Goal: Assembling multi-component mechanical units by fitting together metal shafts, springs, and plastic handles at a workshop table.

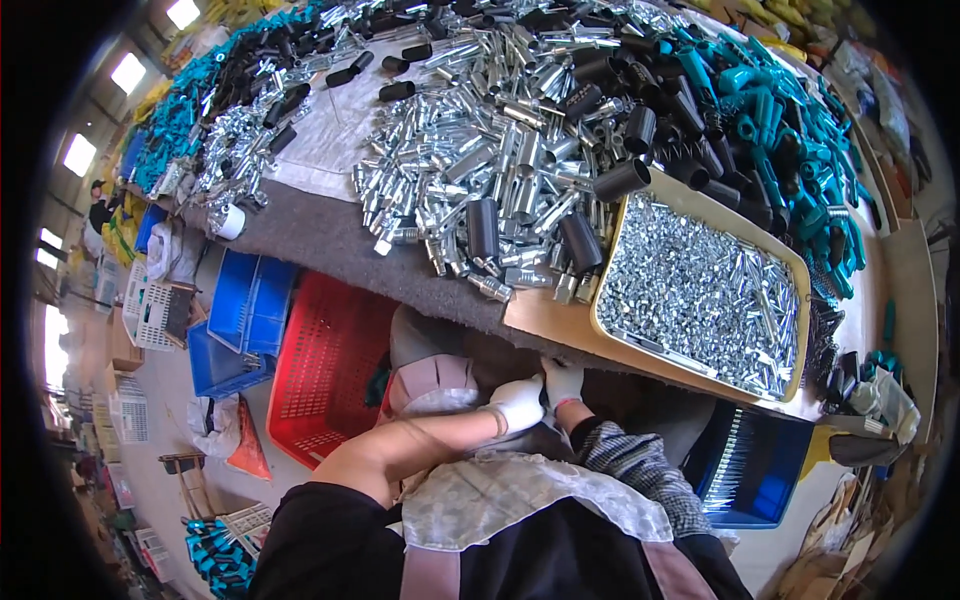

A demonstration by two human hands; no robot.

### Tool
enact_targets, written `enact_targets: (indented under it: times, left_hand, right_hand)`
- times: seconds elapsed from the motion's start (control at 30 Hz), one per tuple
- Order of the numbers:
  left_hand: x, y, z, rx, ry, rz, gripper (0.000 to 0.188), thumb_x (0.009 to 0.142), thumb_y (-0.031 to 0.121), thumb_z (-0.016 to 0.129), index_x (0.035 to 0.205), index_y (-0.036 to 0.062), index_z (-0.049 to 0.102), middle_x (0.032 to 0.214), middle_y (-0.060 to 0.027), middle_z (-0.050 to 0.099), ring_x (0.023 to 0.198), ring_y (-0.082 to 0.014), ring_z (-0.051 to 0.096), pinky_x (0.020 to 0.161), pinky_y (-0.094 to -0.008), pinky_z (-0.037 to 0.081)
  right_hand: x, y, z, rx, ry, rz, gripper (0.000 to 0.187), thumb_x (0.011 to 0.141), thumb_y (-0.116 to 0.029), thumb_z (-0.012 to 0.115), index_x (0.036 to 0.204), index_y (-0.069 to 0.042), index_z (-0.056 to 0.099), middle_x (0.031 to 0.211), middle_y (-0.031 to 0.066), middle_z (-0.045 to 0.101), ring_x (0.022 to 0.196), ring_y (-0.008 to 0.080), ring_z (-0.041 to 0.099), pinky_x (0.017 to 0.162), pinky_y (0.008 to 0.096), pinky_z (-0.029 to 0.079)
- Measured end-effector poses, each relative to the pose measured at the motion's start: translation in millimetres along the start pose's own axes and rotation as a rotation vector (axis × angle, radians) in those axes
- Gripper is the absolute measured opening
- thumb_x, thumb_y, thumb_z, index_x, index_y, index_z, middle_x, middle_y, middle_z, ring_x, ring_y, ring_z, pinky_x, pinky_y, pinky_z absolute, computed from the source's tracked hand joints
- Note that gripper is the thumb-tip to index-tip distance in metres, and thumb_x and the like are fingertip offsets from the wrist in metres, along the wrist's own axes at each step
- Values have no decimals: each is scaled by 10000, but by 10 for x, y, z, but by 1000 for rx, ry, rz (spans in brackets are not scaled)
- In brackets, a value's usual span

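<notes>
My left hand (518, 404), in a white glove, reaches in from the left and meets my right hand (563, 381) just below the table edge. The right hand wears a white glove too, with a red band at its wrist. Both hands look closed, fingers curled in toward each other over my lap. Anything between them is too small or hidden to make out. Above them on the table lies a big heap of shiny metal sleeves and rods (440, 180). A cream tray (597, 318) full of small metal pins and fittings stands right of the hands, at the table's front edge.
Black tubes (482, 230) lie among the metal parts. Teal handles (770, 130) pile up at the right. Under the table stand a red crate (318, 375) and blue bins (228, 355) at left, and a blue bin (765, 485) with long rods at right.
</notes>
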State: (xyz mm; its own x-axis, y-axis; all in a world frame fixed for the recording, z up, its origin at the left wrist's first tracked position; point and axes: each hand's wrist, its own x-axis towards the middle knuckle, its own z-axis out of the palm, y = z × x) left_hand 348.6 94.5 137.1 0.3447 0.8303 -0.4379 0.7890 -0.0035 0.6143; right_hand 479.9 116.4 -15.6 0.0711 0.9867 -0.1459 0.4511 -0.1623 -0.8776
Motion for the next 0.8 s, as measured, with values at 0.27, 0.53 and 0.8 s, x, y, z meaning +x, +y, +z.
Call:
enact_targets:
  times: [0.27,0.53,0.8]
  left_hand:
    - [9,-73,181,-73,71,-118,350,847,211,556,1119,-4,607,938,-257,703,875,-440,684,766,-521,537]
    - [-2,-117,257,-100,134,-88,357,822,252,597,1066,-8,627,888,-259,696,852,-443,676,755,-527,531]
    - [26,-85,54,-29,143,67,289,818,221,552,980,17,678,894,-256,699,840,-441,679,741,-521,535]
  right_hand:
    - [-57,-352,-114,-600,-15,-320,273,897,-277,624,1121,-130,675,938,224,701,894,416,671,806,503,522]
    - [-82,-610,-92,-267,129,-127,231,850,-267,662,944,-69,738,909,205,709,828,420,664,793,485,519]
    - [108,-740,-217,-24,-81,139,292,868,-254,612,1037,-64,755,1024,198,720,985,356,690,889,389,535]
